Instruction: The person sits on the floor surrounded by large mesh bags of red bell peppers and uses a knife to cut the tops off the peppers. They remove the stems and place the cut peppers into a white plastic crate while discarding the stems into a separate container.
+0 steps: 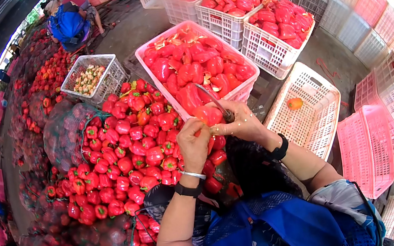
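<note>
A red bell pepper [208,115] is between my hands at the near corner of a pink plastic crate [164,85] filled with opened red peppers. My left hand [195,142] grips the pepper's left side. My right hand [240,120] touches its right side and holds a knife [228,115] by the handle, the thin curved blade pointing up and left over the crate. Small pale seeds stick to my right hand. Whole red bell peppers [132,151] lie in a large heap to the left of my hands.
A white crate [113,76] holds cores and trimmings. Crates of opened peppers [266,51] stand beyond. A pale crate [307,133] with one orange-red pepper [295,103] sits at right, near pink crates [367,151]. Filled mesh sacks [65,138] line the left; a person [69,25] sits farther back.
</note>
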Demonstrator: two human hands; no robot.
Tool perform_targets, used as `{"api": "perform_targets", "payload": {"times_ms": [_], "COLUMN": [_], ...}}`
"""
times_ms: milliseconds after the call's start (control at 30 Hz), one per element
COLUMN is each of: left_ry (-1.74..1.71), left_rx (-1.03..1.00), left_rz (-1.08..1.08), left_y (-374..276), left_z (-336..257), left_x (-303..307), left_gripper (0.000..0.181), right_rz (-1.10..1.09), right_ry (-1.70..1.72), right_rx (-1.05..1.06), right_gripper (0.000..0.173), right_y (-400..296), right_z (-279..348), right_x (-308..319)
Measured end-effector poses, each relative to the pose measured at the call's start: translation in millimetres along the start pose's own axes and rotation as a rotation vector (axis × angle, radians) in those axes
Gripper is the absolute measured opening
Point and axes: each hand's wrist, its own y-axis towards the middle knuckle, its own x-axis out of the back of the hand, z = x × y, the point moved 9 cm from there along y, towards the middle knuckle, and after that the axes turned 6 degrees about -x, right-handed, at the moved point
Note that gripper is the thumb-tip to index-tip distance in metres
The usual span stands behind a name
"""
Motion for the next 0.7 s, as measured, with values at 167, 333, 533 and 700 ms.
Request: {"api": "perform_targets", "payload": {"times_ms": [167,333,533,700], "left_ry": [-0.271,-0.568,-0.552,-0.686], "left_rx": [0.21,0.293,0.259,0.358], "left_rz": [-0.025,0.0,-0.014,-0.039], "left_y": [-12,-22,-19,-20], "left_z": [23,27,11,18], "left_x": [0,-2,-7,-17], "left_gripper": [0.01,0.017,0.02,0.016], "right_rz": [-0.074,-0.073,-0.031,-0.24], "right_ry": [-0.462,-0.559,-0.572,-0.579], "right_rx": [0.468,0.612,0.638,0.595], "right_gripper": [0.065,0.074,0.083,0.071], "right_y": [-13,-23,-27,-19], "right_z": [38,61,59,49], "right_x": [-13,-25,-19,19]}}
